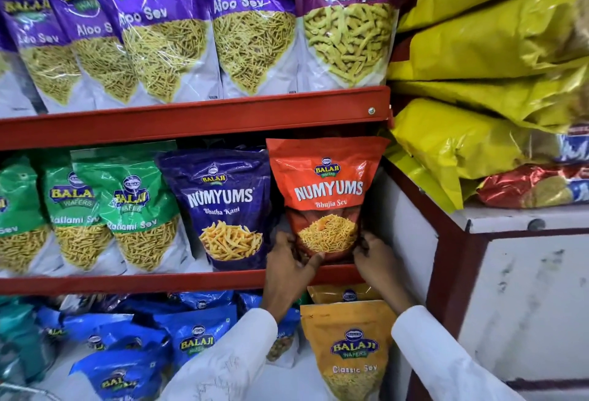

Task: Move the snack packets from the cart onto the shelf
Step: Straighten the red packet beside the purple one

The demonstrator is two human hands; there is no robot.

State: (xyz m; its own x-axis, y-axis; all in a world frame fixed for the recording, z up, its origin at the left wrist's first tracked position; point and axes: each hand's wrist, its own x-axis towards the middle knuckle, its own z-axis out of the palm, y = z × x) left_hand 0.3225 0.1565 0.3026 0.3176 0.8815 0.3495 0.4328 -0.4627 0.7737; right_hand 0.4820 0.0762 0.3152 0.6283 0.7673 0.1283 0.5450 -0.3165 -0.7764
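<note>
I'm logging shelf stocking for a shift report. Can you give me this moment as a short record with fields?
packet in hand: orange Numyums Bhujia Sev packet
left hand: grip on packet's lower left corner
right hand: grip on packet's lower right corner
position: upright on middle shelf, right end
neighbour: purple Numyums Bhatha Kani packet, to its left
cart: not visible

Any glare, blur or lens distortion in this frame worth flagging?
Head view: wide-angle bowing curves the red shelf rails; glare streaks the yellow sacks and Aloo Sev packets; edges soften, yet the orange Bhujia Sev packet held by left hand and right hand reads sharp.
</note>
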